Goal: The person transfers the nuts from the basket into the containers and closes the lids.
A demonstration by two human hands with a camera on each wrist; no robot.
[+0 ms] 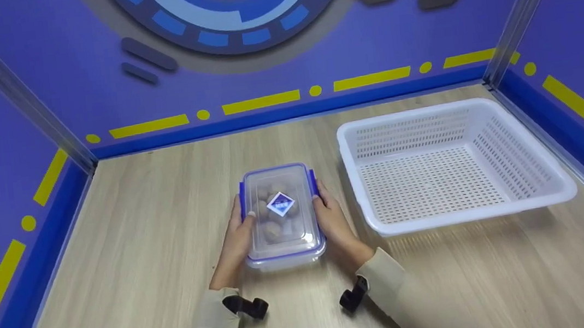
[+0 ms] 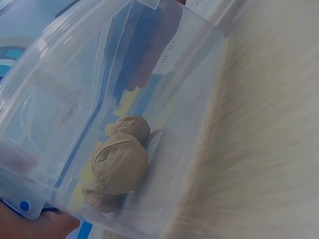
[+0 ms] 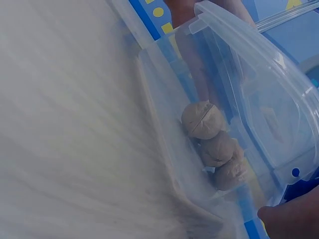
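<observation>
A clear plastic food container with a blue seal and blue side latches lies lengthwise before me, its lid on. Through its walls show several round tan things with seams, possibly walnuts; the right wrist view has these walnuts too. My left hand grips the container's left side, thumb at the lid's edge. On the opposite side my right hand holds it, with the thumb likewise near the lid. The fingers are partly hidden by the container. Whether its base touches the table, I cannot tell.
To the right stands a white perforated plastic basket with nothing in it. The wooden table is bounded by blue-purple panels at the back and both sides. A black strap is on each wrist.
</observation>
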